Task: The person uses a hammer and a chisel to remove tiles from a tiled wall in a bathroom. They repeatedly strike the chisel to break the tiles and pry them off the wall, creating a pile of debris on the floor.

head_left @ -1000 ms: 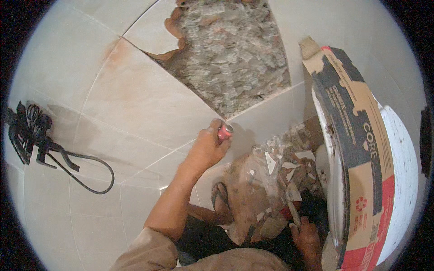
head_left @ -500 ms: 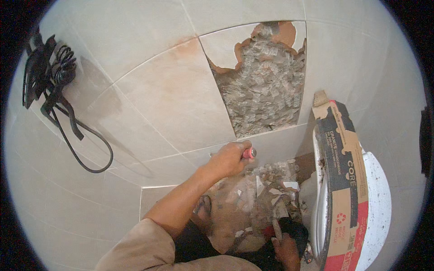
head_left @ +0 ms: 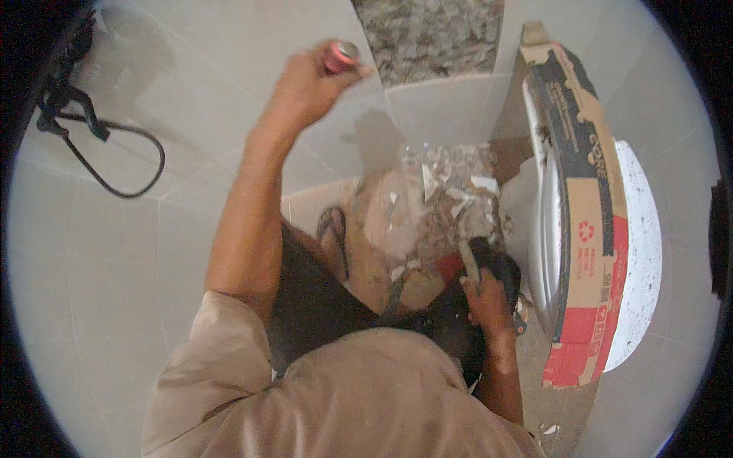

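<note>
My left hand (head_left: 305, 95) is raised near the tiled wall, closed round a red-handled chisel (head_left: 340, 56). The metal-capped end of its handle faces me, while the blade is hidden. Above and to its right, a tile-sized patch of rough grey mortar (head_left: 435, 38) lies bare in the wall. Low at the right, my right hand (head_left: 490, 304) grips a tool with a pale handle (head_left: 469, 262); its head cannot be made out against the dark things around it. Just beyond that hand lies a heap of broken tile and mortar (head_left: 458, 195).
A torn cardboard piece (head_left: 582, 252) stands along the right, against a white curved fixture (head_left: 544, 244) and a speckled white rounded surface (head_left: 641, 267). Black cable (head_left: 156, 172) hangs at the left wall. My sandalled foot (head_left: 334, 233) is beside the rubble.
The view has tilted down, so the wall patch sits higher and more of my body shows. My left hand has drawn leftward, away from the patch, still holding the chisel. My right hand keeps the pale handle.
</note>
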Tool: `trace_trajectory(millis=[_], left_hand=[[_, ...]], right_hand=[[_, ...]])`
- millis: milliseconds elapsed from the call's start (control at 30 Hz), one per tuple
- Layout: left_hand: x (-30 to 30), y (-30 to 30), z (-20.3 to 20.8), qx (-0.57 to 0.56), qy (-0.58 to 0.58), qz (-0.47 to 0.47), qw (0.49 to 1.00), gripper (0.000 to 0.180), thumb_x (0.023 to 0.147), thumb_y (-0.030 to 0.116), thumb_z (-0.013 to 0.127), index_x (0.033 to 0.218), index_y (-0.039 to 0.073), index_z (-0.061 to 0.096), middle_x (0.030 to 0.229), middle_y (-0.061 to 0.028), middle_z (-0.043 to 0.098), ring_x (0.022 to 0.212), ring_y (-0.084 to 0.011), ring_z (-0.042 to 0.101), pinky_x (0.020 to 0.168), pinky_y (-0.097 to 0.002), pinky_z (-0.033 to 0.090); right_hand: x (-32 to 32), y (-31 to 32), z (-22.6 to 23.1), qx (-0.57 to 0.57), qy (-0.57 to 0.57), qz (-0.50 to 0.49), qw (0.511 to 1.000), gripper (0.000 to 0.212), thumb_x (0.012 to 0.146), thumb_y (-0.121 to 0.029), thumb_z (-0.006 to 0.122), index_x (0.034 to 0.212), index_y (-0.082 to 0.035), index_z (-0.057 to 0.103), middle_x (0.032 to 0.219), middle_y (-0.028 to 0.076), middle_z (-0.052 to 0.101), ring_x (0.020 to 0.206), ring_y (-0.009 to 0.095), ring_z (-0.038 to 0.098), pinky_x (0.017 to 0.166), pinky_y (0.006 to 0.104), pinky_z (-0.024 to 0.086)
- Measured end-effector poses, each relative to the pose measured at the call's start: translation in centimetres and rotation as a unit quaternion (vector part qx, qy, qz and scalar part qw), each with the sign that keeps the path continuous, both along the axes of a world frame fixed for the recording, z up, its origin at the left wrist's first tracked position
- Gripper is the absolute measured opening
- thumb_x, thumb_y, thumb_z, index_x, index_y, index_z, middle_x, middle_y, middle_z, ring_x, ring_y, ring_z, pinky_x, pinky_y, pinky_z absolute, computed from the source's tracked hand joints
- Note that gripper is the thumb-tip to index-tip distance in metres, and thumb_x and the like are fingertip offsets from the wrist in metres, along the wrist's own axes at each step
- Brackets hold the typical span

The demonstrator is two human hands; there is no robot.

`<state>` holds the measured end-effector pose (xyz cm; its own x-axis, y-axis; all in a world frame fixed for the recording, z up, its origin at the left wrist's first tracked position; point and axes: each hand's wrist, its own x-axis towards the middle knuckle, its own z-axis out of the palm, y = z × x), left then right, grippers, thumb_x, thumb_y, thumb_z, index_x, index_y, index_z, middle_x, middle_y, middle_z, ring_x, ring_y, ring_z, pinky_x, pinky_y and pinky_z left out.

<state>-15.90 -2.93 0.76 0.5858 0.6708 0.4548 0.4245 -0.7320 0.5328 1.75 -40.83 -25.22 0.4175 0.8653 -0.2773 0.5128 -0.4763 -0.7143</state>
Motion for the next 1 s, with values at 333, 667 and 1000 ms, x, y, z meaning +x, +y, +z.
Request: trace_trajectory(millis=[333,667,1000], left_hand=[[-10.1,-10.7,3.9,-0.087,-0.145,0.243,0.955,0.017,0.092,0.018,0.076,0.093,0.006,0.064,0.082,0.0004,0.062,0.076,-0.0108,0.058,0.068,-0.0274,0.045],[-4.3,-14.9,7.7,0.052,-0.193,0.085,0.976,0.026,0.083,0.007,0.083,0.105,0.007,0.069,0.087,0.0031,0.064,0.077,-0.0079,0.059,0.070,-0.0254,0.050],[2.0,-11.0,4.7,0.067,-0.112,-0.173,0.976,0.029,0.083,0.021,0.084,0.088,0.003,0.062,0.084,-0.0125,0.065,0.076,-0.0276,0.063,0.069,-0.0388,0.051]], right_hand=[[0.4,-0.7,0.6,0.011,-0.069,0.062,0.996,0.049,0.095,-0.033,0.069,0.116,0.010,0.059,0.090,0.032,0.069,0.079,0.045,0.071,0.073,0.0509,0.056],[-0.6,-1.5,4.3,-0.045,-0.015,-0.006,0.999,0.047,0.094,-0.032,0.068,0.117,0.009,0.060,0.100,0.034,0.069,0.096,0.049,0.069,0.085,0.0538,0.054],[-3.2,-1.5,4.9,-0.016,-0.075,-0.078,0.994,0.045,0.094,-0.028,0.068,0.121,0.007,0.058,0.104,0.038,0.067,0.104,0.053,0.065,0.090,0.0562,0.052]])
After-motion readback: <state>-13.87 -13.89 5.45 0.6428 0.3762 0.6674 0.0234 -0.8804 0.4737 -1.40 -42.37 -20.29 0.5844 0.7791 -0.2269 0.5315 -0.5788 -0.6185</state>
